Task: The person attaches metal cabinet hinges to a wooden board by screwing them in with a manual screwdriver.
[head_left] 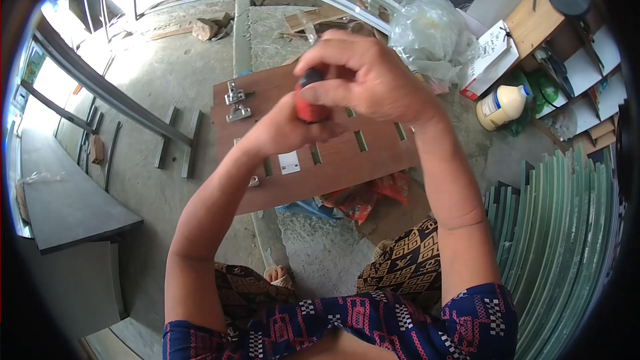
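Observation:
My left hand (283, 128) is wrapped round the red body of a red-and-black tool (309, 108), which looks like a power drill seen end-on. Thumb and fingers of my right hand (377, 80) close on its black end; part of the tool is hidden by both hands. Beneath them lies a brown wooden board (383, 153) with several rectangular slots cut through it. Metal cabinet hinges (235, 95) sit at the board's left end. A white plate (289, 163) rests on the board below my left wrist.
Green-edged panels (553, 227) stand stacked at the right. A jug of cream-coloured liquid (501, 107) stands near the shelves, beside a white box (490, 60) and clear plastic bags (433, 30). Metal bars (190, 143) and a grey panel (73, 187) are at left. A red bag (373, 197) lies under the board's near edge.

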A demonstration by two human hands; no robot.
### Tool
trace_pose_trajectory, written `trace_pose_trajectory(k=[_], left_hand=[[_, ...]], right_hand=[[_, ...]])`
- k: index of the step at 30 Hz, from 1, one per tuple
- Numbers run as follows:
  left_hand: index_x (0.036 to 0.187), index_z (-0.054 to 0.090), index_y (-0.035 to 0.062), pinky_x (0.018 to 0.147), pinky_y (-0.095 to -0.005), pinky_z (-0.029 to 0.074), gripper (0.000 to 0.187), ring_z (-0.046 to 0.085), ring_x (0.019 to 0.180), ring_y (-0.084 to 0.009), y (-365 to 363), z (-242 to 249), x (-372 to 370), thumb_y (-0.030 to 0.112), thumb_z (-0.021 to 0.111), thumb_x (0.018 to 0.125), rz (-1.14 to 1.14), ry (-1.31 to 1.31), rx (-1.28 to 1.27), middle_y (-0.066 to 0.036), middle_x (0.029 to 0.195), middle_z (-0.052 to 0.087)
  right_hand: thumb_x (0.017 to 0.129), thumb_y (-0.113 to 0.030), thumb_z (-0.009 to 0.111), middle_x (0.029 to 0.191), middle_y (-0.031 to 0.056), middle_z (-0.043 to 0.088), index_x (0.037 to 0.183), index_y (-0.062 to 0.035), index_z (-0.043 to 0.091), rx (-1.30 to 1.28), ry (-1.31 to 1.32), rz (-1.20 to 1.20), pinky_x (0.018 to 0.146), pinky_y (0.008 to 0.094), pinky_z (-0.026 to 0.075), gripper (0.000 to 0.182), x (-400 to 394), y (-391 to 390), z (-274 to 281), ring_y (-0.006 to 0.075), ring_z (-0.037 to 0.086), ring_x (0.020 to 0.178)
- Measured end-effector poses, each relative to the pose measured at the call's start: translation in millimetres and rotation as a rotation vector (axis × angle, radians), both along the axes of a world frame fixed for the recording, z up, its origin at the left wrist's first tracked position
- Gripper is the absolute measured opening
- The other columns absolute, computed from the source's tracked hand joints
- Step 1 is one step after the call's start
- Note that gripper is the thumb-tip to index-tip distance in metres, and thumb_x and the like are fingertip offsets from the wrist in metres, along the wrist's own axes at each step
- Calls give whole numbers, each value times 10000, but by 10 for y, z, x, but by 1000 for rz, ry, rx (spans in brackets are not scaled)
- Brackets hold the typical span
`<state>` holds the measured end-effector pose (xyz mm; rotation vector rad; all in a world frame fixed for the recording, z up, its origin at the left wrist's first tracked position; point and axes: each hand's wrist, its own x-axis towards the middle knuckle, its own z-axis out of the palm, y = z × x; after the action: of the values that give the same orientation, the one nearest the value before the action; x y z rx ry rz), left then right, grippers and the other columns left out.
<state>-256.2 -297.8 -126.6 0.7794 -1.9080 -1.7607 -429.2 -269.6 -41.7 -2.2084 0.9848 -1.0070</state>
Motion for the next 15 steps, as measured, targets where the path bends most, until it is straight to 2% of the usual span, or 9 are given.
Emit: trace_pose_trajectory(k=[1,4,7,8,11,15], left_hand=[[900,597,19,621,-284,493,211,574,671,-106,-47,-59,-208,163,727,815,-52,29,28,-8,726,605],[863,605,19,618,-289,484,213,563,664,-102,-96,-205,-846,179,734,804,-93,142,-73,-25,716,609],[890,600,6,639,-309,486,256,566,675,-121,16,-227,-1309,197,740,792,-157,199,-24,-59,740,624],[903,592,-9,666,-329,487,297,564,693,-151,46,-295,-1448,218,744,787,-162,213,-96,-92,756,631],[911,586,-20,678,-342,486,326,558,710,-168,150,-243,-1735,237,744,787,-226,134,-100,-116,754,624],[868,571,-19,648,-339,483,325,549,665,-161,214,-469,-2132,251,737,800,-224,243,-136,-106,729,616]], right_hand=[[777,-135,711,789,86,593,899,-20,654,15,-15,-33,649,303,468,177,-146,31,45,173,590,708],[789,-110,700,794,74,590,901,-5,636,-29,67,-161,651,285,464,166,-627,174,94,144,575,714],[816,-84,694,854,-9,544,955,-11,627,60,77,-271,637,206,398,171,-1038,398,48,49,492,747],[823,-76,676,852,0,541,958,-1,622,51,90,-292,649,212,397,164,-1147,467,39,58,496,749],[799,-83,686,812,61,562,920,20,608,35,38,-412,652,268,455,177,-1413,635,-71,126,560,713],[815,-88,683,823,57,544,929,22,607,8,-13,-505,644,262,449,176,-1632,728,-244,121,553,708]])
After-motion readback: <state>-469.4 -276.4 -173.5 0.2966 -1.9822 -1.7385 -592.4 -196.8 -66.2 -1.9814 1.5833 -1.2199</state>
